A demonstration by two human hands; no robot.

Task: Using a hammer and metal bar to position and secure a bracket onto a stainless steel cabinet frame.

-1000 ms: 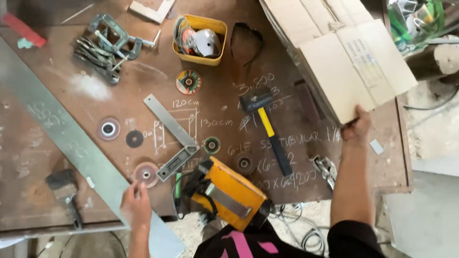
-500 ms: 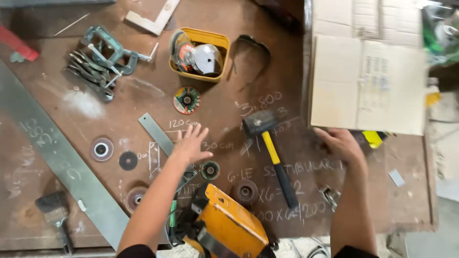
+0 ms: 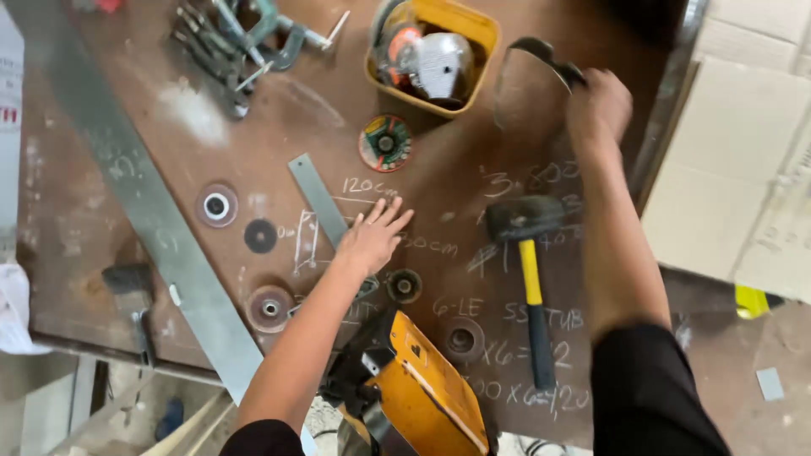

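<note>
Left hand (image 3: pixel 372 239): lying flat on the metal square (image 3: pixel 318 200), covering its lower end.
Right hand (image 3: pixel 598 103): blurring with motion; its fingers are hiding part of the dark curved object (image 3: pixel 545 57), so the grip cannot be told.
Yellow tool (image 3: pixel 422 390): running off the bottom edge, partly behind the left forearm.
Yellow bin (image 3: pixel 432 52): its top is being cut off by the upper edge.
Clamps (image 3: pixel 245 38): running out of view at the top.
Cardboard boxes (image 3: pixel 743 160): cropped at the right edge.
</note>
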